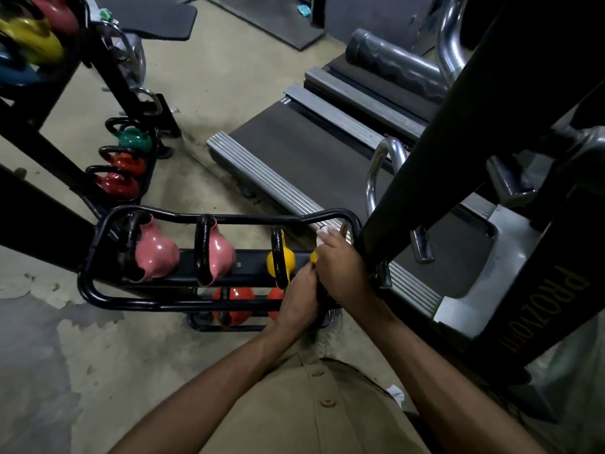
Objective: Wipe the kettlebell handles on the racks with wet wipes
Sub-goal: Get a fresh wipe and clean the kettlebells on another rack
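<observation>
Orange "PROZO…" lettering on the black metal upright (537, 290). Right hand (340, 267) clutches a white wet wipe (322, 235) against the glossy yellow kettlebell (313, 257), left hand (298, 299) grips it too.

Right under both hands, the last yellow kettlebell (313, 257) is nearly gone: just a sliver of yellow peeks out between them, and its handle is buried beneath the right hand (340, 267). The wet wipe (322, 233) shows only as a white tuft at that hand's fingertips, the rest swallowed in the grip. The left hand (299, 298) curls its fingers out of sight; what they clasp, can't tell. Just below it, a red kettlebell (274, 298) sits half covered. Far up and left of the hands, three kettlebells (29, 39) are clipped by the frame edge. A white scrap (396, 393) beside the right forearm is too small to identify.
</observation>
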{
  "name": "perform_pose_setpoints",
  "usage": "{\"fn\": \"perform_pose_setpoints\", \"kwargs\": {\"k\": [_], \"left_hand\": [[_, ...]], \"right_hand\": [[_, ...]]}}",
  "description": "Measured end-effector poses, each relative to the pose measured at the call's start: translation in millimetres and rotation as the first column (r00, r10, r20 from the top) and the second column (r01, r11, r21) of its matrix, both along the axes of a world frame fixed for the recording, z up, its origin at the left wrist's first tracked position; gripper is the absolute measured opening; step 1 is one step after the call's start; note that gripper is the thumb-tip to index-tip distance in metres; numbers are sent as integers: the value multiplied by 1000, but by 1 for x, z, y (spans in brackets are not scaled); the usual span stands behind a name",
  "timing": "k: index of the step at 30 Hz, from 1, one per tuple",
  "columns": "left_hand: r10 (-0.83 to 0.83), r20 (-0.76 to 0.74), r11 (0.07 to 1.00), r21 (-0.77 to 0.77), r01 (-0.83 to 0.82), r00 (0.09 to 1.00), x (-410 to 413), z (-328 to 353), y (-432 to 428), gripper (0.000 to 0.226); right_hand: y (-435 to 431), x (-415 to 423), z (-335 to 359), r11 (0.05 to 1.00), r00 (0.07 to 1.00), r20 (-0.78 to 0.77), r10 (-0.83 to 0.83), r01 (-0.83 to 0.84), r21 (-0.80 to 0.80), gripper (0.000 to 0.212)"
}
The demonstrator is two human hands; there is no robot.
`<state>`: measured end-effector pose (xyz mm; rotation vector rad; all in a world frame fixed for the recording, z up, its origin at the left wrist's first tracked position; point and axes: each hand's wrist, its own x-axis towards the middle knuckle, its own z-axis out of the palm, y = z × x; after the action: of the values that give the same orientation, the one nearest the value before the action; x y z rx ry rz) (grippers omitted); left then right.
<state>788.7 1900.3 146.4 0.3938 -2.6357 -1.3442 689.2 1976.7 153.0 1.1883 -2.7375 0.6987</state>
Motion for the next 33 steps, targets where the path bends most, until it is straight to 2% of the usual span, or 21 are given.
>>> {"fn": "perform_pose_setpoints", "kwargs": {"k": [2,3,5,8,9,10,11,12,13,15,16,17,18,19,21,23,25,27,30,31,33], "left_hand": [[14,-18,1000,-26,-14,1000,-2,-1,1,29],[1,6,999,-42,-1,1000,-3,-2,1,29],[-16,24,998,-62,18,1000,-1,2,0,28],[-21,66,998,-52,24,998,-2,-4,0,19],[-22,70,998,-60,27,997,-2,-7,0,18],[-25,67,997,-74,30,997,-2,-8,1,17],[-30,75,996,-78,36,997,-1,-10,1,17],[-29,79,996,-79,35,996,0,-11,1,17],[-18,82,996,-84,25,996,0,-14,1,15],[-9,81,996,-92,17,997,0,-13,1,9],[-18,73,995,-94,25,997,1,-10,1,7],[-30,62,995,-97,36,998,0,-9,1,5],[-41,45,996,-77,44,998,0,-5,2,7],[-35,42,998,-42,37,998,1,-5,2,10],[5,63,999,48,-8,998,1,-5,1,13],[22,100,998,60,-28,995,1,-8,0,11],[13,108,999,36,-17,994,1,-10,1,13],[-2,97,1000,-18,4,995,1,-12,2,22],[30,65,999,19,-31,997,3,-12,2,28],[37,44,999,9,-37,998,3,-10,2,26],[25,17,998,-62,-24,1000,1,-8,3,21]], "right_hand": [[10,18,1,957,987,143,-72,108,-269,27],[14,28,3,916,951,286,-116,214,-339,31],[10,38,12,818,805,556,-204,453,-355,31],[-3,17,15,644,517,794,-319,733,-218,11],[-6,3,16,628,377,894,-241,763,-153,17],[-10,-7,20,646,214,972,-92,756,-106,29],[-12,-14,23,660,58,995,76,745,-94,33],[-13,-17,30,664,-39,985,166,743,-82,27],[-15,-19,34,666,-79,974,214,741,-86,22],[-18,-20,35,675,-84,979,186,735,-65,22],[-19,-18,32,645,-67,989,134,763,-35,25],[-21,-14,25,577,4,997,75,815,-46,26],[-22,-10,22,528,130,991,-30,844,-94,25],[-24,-7,17,537,306,938,-164,825,-175,24],[-29,-2,13,740,668,662,-340,624,-249,27],[-29,-4,9,915,866,409,-287,374,-149,34],[-21,-9,6,983,970,159,-182,181,19,35],[-13,-11,-2,982,999,-11,-42,43,184,41],[0,-11,-13,947,988,-74,135,-107,302,40],[5,-7,-19,960,984,-95,152,-124,252,39],[16,8,-16,994,996,27,86,-84,-65,33]]}}
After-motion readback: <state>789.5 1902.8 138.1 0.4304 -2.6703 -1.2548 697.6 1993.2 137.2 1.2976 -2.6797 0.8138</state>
